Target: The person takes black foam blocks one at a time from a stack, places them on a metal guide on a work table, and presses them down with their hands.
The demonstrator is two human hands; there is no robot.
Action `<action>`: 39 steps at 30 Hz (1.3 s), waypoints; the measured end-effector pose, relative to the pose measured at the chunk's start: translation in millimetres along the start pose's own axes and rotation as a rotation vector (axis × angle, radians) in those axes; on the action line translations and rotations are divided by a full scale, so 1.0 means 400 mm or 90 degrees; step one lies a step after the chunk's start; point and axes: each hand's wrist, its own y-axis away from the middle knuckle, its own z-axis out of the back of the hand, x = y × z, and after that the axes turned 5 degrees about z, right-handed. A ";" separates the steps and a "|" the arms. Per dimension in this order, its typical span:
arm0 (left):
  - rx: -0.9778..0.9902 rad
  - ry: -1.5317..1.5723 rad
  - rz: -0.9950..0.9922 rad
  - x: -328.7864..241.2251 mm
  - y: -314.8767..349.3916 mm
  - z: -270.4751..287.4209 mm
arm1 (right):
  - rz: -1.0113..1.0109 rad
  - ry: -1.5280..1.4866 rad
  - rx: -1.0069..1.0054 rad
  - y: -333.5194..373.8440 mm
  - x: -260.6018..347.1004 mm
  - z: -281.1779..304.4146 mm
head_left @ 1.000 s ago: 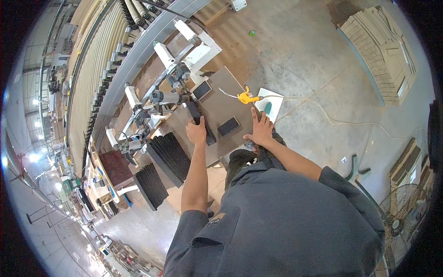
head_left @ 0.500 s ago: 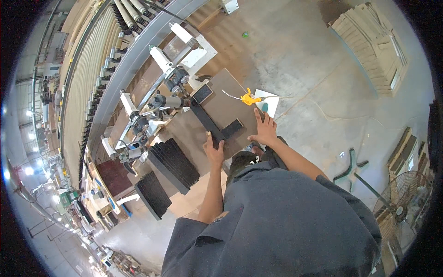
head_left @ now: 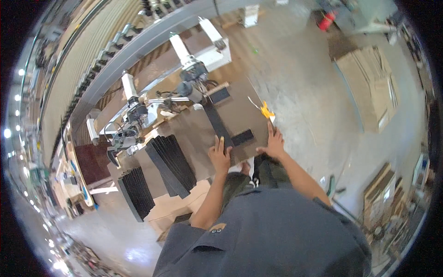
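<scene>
A long black board lies across the brown worktable, its near end at my left hand. That hand's fingers stretch along the board's left side, and the thumb is apart by its near end. A short black block sits just right of that end. Another short black block lies near the board's far end, under the machine. My right hand is spread at the table's right edge, holding nothing I can see. Just beyond its fingertips is a yellow trigger-type tool with a thin pale nozzle.
Two stacks of black boards, one larger and one smaller, stand left of my left arm. Machine heads with white cylinders hang over the table's far side. Cardboard lies at the near left. Flat brown sheets are stacked at right.
The whole view has shifted, so the table and machine appear turned and moved. Both hands keep about the same places beside the board and the table's edge.
</scene>
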 end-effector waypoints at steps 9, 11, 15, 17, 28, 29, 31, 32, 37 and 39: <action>0.037 -0.024 0.033 0.026 0.018 -0.007 | 0.044 -0.009 -0.044 -0.005 0.007 -0.012; 0.024 -0.075 0.021 0.029 0.019 -0.001 | 0.041 -0.047 -0.021 0.001 0.008 -0.011; -0.009 -0.025 0.038 0.018 0.020 -0.003 | 0.027 -0.006 -0.020 -0.033 -0.048 -0.053; -0.019 -0.021 0.030 0.011 0.012 -0.002 | 0.001 0.009 -0.015 -0.032 -0.056 -0.043; 0.017 0.022 0.047 0.019 -0.022 -0.018 | 0.023 0.050 0.056 -0.067 -0.012 0.017; 0.007 0.006 0.037 0.017 -0.029 -0.016 | 0.019 0.049 0.055 -0.071 -0.027 0.012; -0.002 -0.010 0.030 0.014 -0.043 -0.007 | 0.030 0.047 0.044 -0.076 -0.019 0.010; 0.026 -0.008 0.051 0.010 -0.055 -0.006 | 0.029 0.046 0.054 -0.085 -0.021 0.013; -0.025 0.024 0.050 0.033 -0.051 -0.020 | 0.058 0.037 0.060 -0.087 0.004 0.014; -0.014 0.016 0.045 -0.013 -0.057 -0.001 | 0.068 0.039 0.045 -0.091 -0.010 0.018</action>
